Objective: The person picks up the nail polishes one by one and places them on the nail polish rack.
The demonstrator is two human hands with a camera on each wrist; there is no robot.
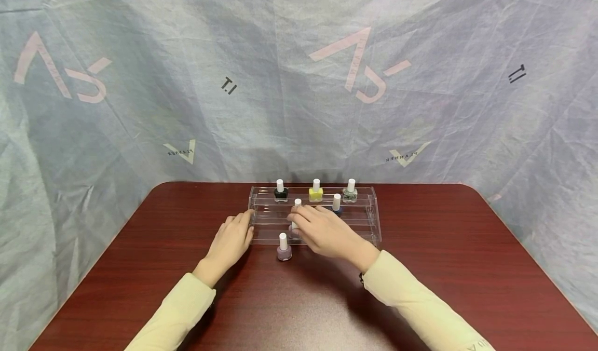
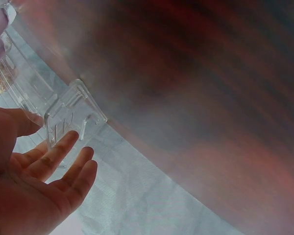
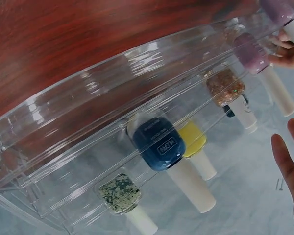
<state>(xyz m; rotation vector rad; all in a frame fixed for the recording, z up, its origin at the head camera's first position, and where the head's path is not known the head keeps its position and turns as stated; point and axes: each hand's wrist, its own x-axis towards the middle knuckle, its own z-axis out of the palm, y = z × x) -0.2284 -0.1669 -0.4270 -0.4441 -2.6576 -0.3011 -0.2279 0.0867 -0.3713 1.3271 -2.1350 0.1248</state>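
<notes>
A clear stepped rack [image 1: 271,233] holds several nail polish bottles with white caps. My left hand [image 1: 231,239] touches the rack's left end, its fingers fairly straight along the end panel in the left wrist view. At the front step, my right hand [image 1: 327,231] is beside a purple nail polish bottle [image 3: 252,54]. The right wrist view shows relaxed fingers [image 3: 285,159] apart from that bottle's cap; the head view partly hides the bottle behind the hand. A second purple bottle [image 1: 284,252] stands upright on the table before the rack.
Black [image 1: 281,193], yellow [image 1: 315,193] and green-flecked [image 1: 349,194] bottles stand on the back step. A blue bottle [image 3: 159,142] and a copper glitter bottle [image 3: 225,86] occupy the middle. Behind the reddish-brown table [image 1: 430,237] hangs a grey printed cloth [image 1: 275,107].
</notes>
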